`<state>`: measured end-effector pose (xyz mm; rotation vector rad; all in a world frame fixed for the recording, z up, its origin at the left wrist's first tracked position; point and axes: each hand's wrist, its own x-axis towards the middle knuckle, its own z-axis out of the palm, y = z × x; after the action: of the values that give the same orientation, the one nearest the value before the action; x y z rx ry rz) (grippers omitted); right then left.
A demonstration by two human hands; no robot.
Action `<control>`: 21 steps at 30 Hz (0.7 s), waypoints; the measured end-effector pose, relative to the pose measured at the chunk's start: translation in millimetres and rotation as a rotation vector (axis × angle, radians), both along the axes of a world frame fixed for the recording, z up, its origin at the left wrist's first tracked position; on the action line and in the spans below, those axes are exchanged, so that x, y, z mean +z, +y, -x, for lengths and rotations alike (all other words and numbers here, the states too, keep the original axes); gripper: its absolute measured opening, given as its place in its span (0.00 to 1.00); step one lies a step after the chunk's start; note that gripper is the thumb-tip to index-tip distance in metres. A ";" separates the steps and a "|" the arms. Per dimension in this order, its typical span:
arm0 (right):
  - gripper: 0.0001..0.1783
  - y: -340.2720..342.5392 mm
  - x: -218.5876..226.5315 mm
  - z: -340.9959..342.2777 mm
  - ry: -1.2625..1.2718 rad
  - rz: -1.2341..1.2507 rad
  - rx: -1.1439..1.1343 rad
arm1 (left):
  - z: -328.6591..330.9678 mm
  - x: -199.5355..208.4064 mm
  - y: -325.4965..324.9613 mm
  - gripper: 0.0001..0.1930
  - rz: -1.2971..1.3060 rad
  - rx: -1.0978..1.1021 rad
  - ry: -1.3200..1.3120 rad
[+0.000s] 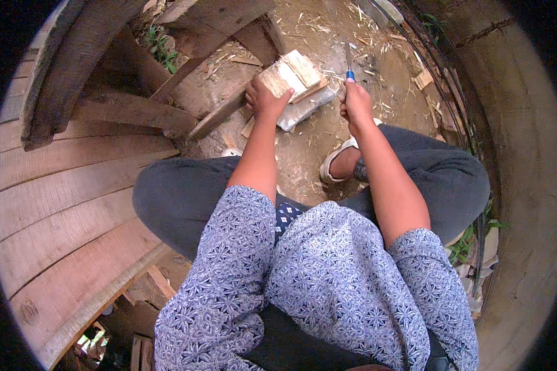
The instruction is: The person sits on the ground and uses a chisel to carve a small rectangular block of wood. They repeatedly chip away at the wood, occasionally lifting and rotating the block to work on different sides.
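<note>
My left hand grips the left end of a pale wooden block, its thumb lying along the near edge. The block's upper face has a lighter raised strip. Beneath it sits a greyish slab, whose material I cannot make out. To the right, apart from the block, my right hand is closed around the blue handle of a tool with a narrow metal blade pointing away from me. The blade tip is too small to show whether it is a chisel or a knife.
Wood shavings and chips lie over the dirt floor. Left are a plank bench and heavy timber legs. On the right run dark cables beside a wall. My bent legs flank the work.
</note>
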<state>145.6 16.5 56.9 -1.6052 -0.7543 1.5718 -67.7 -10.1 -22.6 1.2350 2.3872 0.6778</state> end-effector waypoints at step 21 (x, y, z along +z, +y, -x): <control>0.21 -12.0 -47.0 24.5 -0.098 0.103 0.343 | -4.7 -11.0 44.2 0.13 -0.445 -0.402 0.212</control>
<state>121.1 4.5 9.9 -1.7037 -1.0624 1.8063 -63.0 34.1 -33.6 1.9894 2.0992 1.0168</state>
